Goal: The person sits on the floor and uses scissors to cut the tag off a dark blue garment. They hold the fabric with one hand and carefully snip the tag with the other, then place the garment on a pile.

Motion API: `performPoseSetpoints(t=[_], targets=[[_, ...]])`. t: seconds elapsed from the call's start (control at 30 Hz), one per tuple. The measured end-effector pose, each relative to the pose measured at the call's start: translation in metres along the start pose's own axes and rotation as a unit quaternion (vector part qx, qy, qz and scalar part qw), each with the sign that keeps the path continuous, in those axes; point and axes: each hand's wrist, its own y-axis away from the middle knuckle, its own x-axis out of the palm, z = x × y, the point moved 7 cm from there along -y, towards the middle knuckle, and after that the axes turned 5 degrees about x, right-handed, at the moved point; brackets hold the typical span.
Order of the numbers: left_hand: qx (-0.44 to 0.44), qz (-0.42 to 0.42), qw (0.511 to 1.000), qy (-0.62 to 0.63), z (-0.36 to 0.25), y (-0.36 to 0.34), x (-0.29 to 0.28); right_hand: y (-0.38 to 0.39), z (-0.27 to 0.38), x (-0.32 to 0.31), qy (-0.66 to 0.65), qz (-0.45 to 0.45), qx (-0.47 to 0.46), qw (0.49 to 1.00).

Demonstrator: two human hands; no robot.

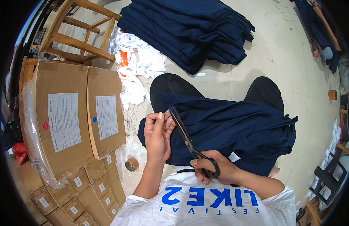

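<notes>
A dark blue garment (234, 128) lies in folds across my lap and legs. My right hand (216, 167) grips a pair of black-handled scissors (186, 139), fingers in the loops, the long blades aimed up and to the left. The blades look nearly closed. My left hand (158, 132) is palm up beside the blade tips, at the garment's left edge. Its thumb and fingers are curled together in a pinch. Whatever lies in that pinch is too small to make out.
A stack of dark blue garments (189, 34) lies ahead, beside white cloth scraps (138, 64). Cardboard boxes (65, 83) and a wooden stool (80, 37) stand at the left. A tape roll (132, 164) sits by my left forearm. Another person's arm (327, 26) shows far right.
</notes>
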Motion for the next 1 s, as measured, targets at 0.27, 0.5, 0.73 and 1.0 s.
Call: performPoseSetpoints(t=[0.27,0.5,0.73,1.0], targets=[[0.005,-0.015,1.000,-0.024,0.0022,0.0014,0.0047,0.0040,0.0025,0.0014,-0.013,-0.009,-0.005,1.000],[0.003,-0.005,0.999,-0.032,0.0021,0.0002,0.0030,0.0053,0.0029,0.0021,-0.019,0.002,-0.007,1.000],[-0.020,0.009,1.000,-0.008,0.0051,-0.0005,0.0066,0.0046,-0.0014,0.0039,-0.042,0.017,-0.003,0.999],[-0.039,-0.002,0.999,0.017,0.0075,0.0010,0.0094,0.0031,-0.0037,0.0090,-0.062,0.031,0.009,0.998]])
